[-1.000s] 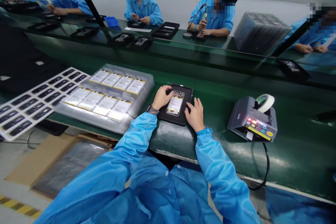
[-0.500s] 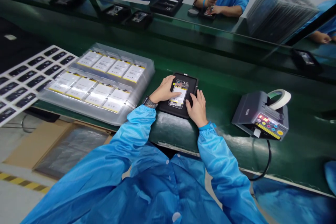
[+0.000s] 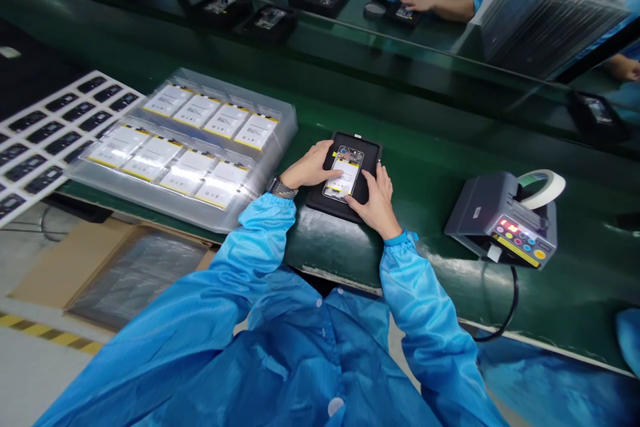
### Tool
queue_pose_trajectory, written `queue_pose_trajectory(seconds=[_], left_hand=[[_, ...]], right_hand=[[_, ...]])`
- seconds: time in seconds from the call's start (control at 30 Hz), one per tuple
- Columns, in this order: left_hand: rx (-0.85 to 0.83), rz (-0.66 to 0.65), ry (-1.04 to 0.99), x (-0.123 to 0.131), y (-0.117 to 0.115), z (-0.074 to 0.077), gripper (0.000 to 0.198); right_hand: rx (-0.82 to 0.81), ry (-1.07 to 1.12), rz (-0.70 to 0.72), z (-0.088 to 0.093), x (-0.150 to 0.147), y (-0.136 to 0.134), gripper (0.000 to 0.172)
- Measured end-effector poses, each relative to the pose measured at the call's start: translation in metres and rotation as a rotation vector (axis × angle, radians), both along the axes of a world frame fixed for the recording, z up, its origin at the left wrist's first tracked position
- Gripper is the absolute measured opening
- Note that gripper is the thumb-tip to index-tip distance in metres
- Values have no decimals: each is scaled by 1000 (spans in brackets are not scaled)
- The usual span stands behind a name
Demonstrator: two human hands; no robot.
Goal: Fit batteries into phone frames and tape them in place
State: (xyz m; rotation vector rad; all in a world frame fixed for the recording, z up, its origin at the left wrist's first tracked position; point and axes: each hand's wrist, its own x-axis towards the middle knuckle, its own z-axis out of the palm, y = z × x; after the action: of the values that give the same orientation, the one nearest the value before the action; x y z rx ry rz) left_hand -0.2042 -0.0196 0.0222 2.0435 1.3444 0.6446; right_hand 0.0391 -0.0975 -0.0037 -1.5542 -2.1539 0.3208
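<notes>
An opened phone [image 3: 352,157] with a white battery [image 3: 345,173] inside it lies in a black tray [image 3: 371,147] on the green bench. From the left, my left hand [image 3: 315,167] rests over the tray's edge, fingers stretched out and thumb on the battery. My right hand [image 3: 377,203] is at the tray's right side. Its thumb touches the lower end of the phone, while its fingers reach along the tray's edge. Both hands are open, with thumbs apart from the fingers.
To the left is a clear plastic tray [image 3: 200,128] of several batteries, beside a sheet of black stickers [image 3: 75,110]. A tape dispenser [image 3: 500,220] stands at right. Beyond the bench, co-workers' hands [image 3: 419,1] work among black trays [image 3: 270,21] and stacked clear trays [image 3: 547,17].
My right thumb has moved left and down onto the phone's lower end. My left hand has stayed on the battery. The view has tilted slightly downward.
</notes>
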Motion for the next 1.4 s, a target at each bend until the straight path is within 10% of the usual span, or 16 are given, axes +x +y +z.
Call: queue_pose_trajectory(seconds=[0.67, 1.2, 1.4], left_hand=[[-57, 24, 5, -3, 0, 0, 94], [92, 380, -278, 6, 20, -14, 13], [146, 503, -380, 11, 27, -23, 12]], right_hand=[[-63, 42, -4, -4, 2, 2, 80], [-9, 157, -45, 11, 8, 4, 45], [-13, 140, -41, 16, 5, 0, 44]])
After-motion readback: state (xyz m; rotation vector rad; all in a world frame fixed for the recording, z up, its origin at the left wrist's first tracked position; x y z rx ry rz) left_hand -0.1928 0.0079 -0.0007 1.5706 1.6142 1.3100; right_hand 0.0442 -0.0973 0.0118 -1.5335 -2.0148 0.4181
